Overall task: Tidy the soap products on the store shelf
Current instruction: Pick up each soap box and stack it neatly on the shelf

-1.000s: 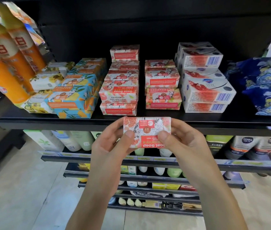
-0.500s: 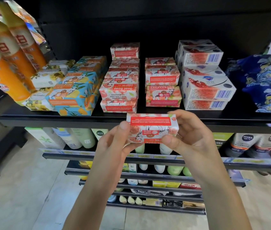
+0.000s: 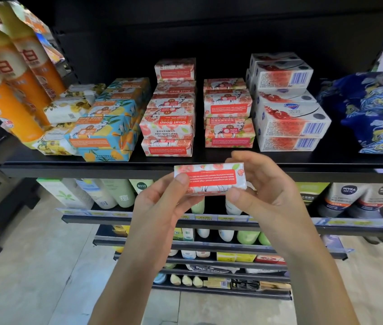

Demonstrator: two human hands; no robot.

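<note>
Goat soap bar (image 3: 210, 180) (red label toward camera) held just in front of the shelf edge (image 3: 80, 170). Left hand (image 3: 162, 207) fingers clamp its left end, right hand (image 3: 265, 193) fingers its right end.

glossy paper-wrapped soap bar (image 3: 210, 178), matt black metal shelf (image 3: 68, 168), smooth cardboard soap boxes (image 3: 289, 123), glossy plastic bottles (image 3: 9, 90)

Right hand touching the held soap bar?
Touching. Head view: right hand pinches the soap bar at its right end, thumb on its front.
</note>
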